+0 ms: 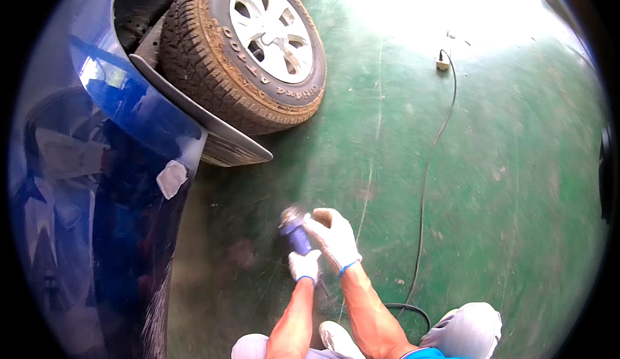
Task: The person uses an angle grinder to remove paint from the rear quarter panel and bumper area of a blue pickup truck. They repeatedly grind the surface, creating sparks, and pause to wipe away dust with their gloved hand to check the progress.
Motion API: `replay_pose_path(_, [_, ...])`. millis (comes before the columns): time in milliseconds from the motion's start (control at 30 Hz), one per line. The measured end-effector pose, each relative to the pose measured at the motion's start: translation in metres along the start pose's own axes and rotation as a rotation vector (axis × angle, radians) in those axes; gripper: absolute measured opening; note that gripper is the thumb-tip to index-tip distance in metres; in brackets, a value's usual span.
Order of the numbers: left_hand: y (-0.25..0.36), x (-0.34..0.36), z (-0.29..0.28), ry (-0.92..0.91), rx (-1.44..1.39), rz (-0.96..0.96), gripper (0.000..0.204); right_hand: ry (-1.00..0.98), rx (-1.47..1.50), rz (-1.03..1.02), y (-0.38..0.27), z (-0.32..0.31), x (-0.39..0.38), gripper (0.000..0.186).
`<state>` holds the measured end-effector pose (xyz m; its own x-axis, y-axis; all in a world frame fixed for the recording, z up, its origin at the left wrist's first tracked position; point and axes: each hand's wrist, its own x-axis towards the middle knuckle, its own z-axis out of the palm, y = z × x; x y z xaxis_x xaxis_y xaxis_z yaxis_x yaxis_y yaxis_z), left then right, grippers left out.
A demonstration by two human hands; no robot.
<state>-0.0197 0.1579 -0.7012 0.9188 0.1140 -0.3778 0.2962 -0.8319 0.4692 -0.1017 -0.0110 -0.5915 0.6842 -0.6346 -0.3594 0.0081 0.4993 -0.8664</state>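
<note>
A blue power tool shaped like an angle grinder (297, 237) is held low over the green floor, just right of a blue car body (129, 230). Around the lower end of its body wraps my white-gloved left hand (305, 266). My right hand (336, 239), also gloved, is curled with its fingertips at the tool's round head. Motion blurs that head, so the disc on it cannot be made out. A pale grey sanded-looking patch (172, 179) marks the car panel at the left, and whitish scuffs (156, 307) run along its lower edge.
A muddy tyre with a silver wheel (271, 32) stands turned out at the upper left, beside a grey mud flap (236, 151). A black cord (424, 204) loops across the green floor (516, 184) to a small socket box (442, 65). My white shoe (339, 339) shows below.
</note>
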Motion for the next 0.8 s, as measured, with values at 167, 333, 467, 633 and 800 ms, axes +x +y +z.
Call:
replay_pose_path(167, [0.075, -0.074, 0.043, -0.344, 0.622, 0.376, 0.056, -0.015, 0.242, -0.095, -0.063, -0.021, -0.017, 0.045])
replay_pose_path(333, [0.031, -0.145, 0.085, -0.507, 0.804, 0.54, 0.064, 0.052, 0.354, -0.103, -0.092, -0.069, -0.024, 0.048])
replay_pose_path(467, [0.012, -0.177, 0.097, -0.572, 0.839, 0.576, 0.07, 0.136, 0.349, -0.126, -0.099, -0.101, -0.027, 0.043])
replay_pose_path(633, [0.021, -0.172, 0.088, -0.638, 0.859, 0.547, 0.077, 0.283, 0.376, -0.008, -0.095, -0.113, -0.042, 0.044])
replay_pose_path(800, [0.041, -0.148, 0.034, -0.671, 0.815, 0.466, 0.085, 0.263, 0.161, 0.096, -0.132, -0.08, -0.083, 0.044])
